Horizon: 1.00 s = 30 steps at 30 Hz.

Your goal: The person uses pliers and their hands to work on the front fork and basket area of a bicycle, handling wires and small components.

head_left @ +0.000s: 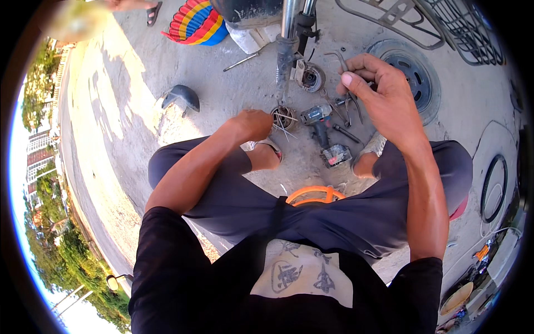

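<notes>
My left hand [253, 124] is closed in a fist at the left side of a round, bowl-like part [284, 118] with thin pale rods lying across it. Its fingertips are hidden, so what it grips does not show. My right hand [386, 100] is raised over the ground on the right, thumb and fingers pinched on a thin bent metal hook [339, 56]. Between my feet lie a cordless impact wrench [320, 123] with its battery at the bottom, and pliers [350, 107]. Above the round part stands a fork leg [285, 61], with a drum-shaped hub [312, 78] beside it.
A wheel [431, 83] lies flat beyond my right hand, near a black wire basket [461, 28]. A screwdriver [240, 62], a dark curved cover [182, 98] and a striped basket-like object [194, 25] are at the left. An orange stool [328, 193] is under me.
</notes>
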Each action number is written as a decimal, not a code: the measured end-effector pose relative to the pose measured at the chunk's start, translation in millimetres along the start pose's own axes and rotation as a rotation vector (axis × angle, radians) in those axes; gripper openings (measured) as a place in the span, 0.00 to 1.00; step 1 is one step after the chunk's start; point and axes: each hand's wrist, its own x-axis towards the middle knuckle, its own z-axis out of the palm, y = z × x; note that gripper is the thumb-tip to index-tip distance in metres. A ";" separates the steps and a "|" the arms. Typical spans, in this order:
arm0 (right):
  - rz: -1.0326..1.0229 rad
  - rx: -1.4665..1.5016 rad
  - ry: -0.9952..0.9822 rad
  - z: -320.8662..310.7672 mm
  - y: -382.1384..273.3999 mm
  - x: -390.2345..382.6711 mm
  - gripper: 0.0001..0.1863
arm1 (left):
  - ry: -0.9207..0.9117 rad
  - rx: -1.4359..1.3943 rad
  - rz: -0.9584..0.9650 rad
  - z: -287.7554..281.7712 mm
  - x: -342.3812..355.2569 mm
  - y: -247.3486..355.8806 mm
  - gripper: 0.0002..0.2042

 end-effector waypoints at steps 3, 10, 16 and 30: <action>-0.029 0.025 0.033 -3.6 -11.2 -5.5 0.10 | 0.061 -0.102 -0.076 31.3 33.3 -30.9 0.16; 0.011 0.085 0.043 -15.0 -16.6 -18.9 0.11 | 0.302 -0.229 -0.207 74.8 113.1 -40.8 0.17; 0.011 0.018 0.026 -29.6 -7.1 -16.5 0.10 | 0.607 -0.261 -0.235 133.8 153.0 -44.9 0.10; -0.129 -0.027 0.081 -30.2 -10.7 -2.7 0.12 | 0.772 -0.780 0.075 251.2 168.5 -144.8 0.14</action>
